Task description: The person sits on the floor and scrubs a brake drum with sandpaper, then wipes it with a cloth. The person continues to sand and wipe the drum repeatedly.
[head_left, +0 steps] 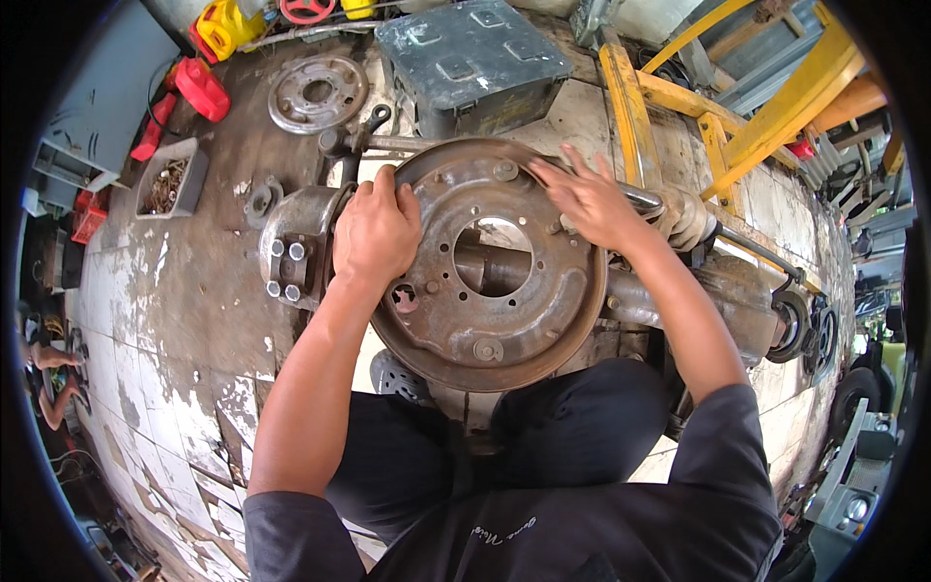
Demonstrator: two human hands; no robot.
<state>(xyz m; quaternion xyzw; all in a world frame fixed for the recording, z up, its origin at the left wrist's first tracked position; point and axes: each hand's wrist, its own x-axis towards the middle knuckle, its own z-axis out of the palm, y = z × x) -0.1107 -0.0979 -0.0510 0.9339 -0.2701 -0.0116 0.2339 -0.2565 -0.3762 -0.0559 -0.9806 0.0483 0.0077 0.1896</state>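
A round, rusty brake backing plate [427,330] stands tilted in front of my knees, with a large centre hole and several small holes. My left hand [376,228] is closed over its left rim, thumb toward the face. At the upper right rim, my right hand [593,202] lies with its fingers stretched out and apart, touching the edge. Behind the plate runs a greasy axle housing [669,301], part of which shows through the centre hole. A bolted steel end [291,254] with several large bolt heads sits just left of my left hand.
A dark lidded box [470,53] and a round steel disc [318,92] lie beyond the plate. A yellow frame [630,116] stands at the far right. Left on the stained tiles is a grey bin [170,179] of small parts. Another person's hands [53,373] show at the far left.
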